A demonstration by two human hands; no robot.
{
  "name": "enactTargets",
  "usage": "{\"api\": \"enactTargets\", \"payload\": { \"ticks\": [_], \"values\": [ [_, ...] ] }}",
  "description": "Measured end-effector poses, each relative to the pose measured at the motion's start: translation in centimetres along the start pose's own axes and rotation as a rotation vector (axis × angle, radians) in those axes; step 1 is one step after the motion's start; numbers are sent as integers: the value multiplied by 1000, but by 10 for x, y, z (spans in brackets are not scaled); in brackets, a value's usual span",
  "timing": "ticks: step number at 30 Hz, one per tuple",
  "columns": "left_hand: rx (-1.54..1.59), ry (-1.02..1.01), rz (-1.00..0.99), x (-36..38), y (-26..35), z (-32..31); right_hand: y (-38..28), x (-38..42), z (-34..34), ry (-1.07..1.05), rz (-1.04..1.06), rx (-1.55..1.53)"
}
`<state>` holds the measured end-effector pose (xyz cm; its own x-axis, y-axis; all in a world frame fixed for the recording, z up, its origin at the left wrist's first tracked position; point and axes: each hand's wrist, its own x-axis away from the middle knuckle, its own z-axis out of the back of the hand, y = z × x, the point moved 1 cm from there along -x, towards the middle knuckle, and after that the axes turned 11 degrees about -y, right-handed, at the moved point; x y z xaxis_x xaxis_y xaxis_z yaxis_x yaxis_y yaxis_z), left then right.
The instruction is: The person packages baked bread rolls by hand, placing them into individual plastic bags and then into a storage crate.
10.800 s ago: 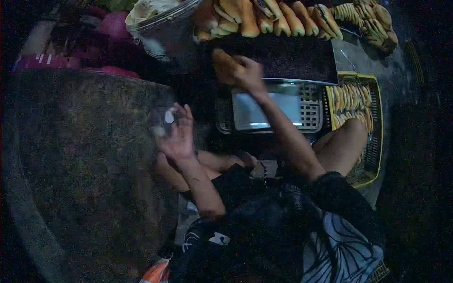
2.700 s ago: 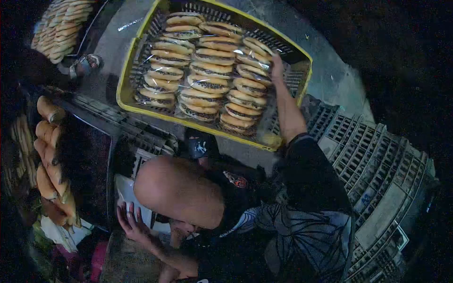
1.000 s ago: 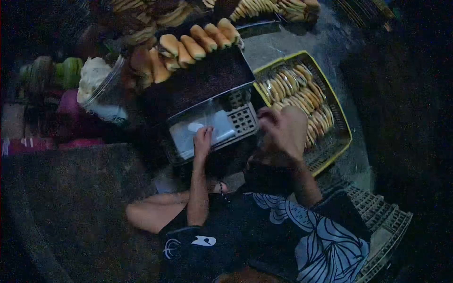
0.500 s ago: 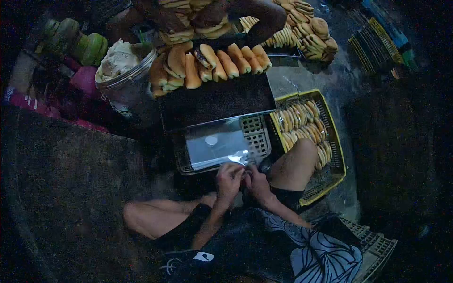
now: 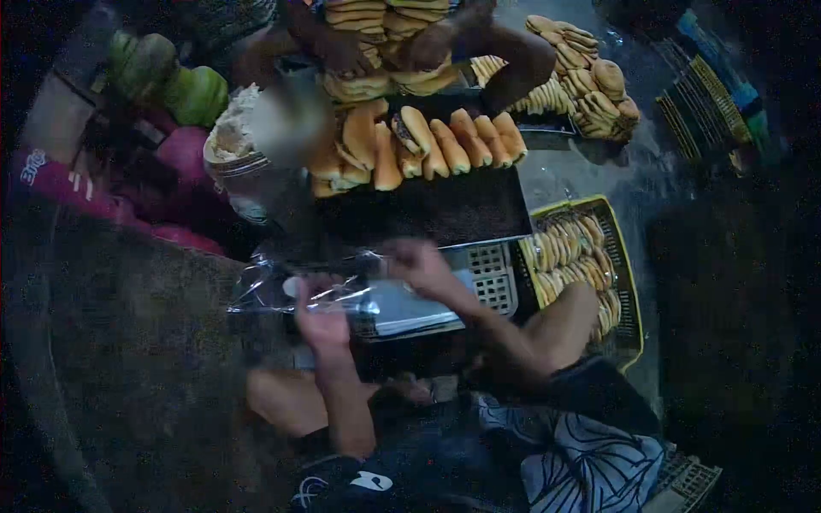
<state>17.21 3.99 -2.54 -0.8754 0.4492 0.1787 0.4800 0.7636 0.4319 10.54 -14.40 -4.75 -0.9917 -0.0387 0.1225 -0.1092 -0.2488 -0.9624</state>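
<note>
A clear plastic bag (image 5: 261,286) with a white spot stretches across in front of me, glinting. My left hand (image 5: 323,315) is closed on it from below, its fingers partly seen through the film. My right hand (image 5: 419,269), smeared by motion, pinches at the bag's right end. Beneath my right hand lies a stack of flat plastic bags (image 5: 423,309) on a light plastic crate (image 5: 492,278). Just beyond is a dark tray (image 5: 419,209) with a row of split buns (image 5: 453,145) along its far side.
A yellow crate (image 5: 640,321) of wrapped flat buns stands at the right by my knee. At the left is a bucket (image 5: 231,162) of pale cream beside green melons (image 5: 192,94). Across from me another person's hands (image 5: 428,47) touch stacked buns. More buns (image 5: 590,77) are piled behind.
My hands have risen from near my lap and moved apart. The left went leftward, the right up over the stack, with a plastic bag now spread between them. The view has shifted slightly.
</note>
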Motion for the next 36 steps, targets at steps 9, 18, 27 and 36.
{"api": "enactTargets", "payload": {
  "ticks": [9,18,27,36],
  "values": [
    [641,105,53,28,62,-46,24,-115,176,651,37,452],
    [540,111,17,28,41,-20,-125,71,7,236,962,1224],
    [-30,-432,23,70,-29,-35,-112,80,-56,379,713,1050],
    [-463,-35,155,107,-60,-55,-68,92,-71,269,239,694]
  ]
}}
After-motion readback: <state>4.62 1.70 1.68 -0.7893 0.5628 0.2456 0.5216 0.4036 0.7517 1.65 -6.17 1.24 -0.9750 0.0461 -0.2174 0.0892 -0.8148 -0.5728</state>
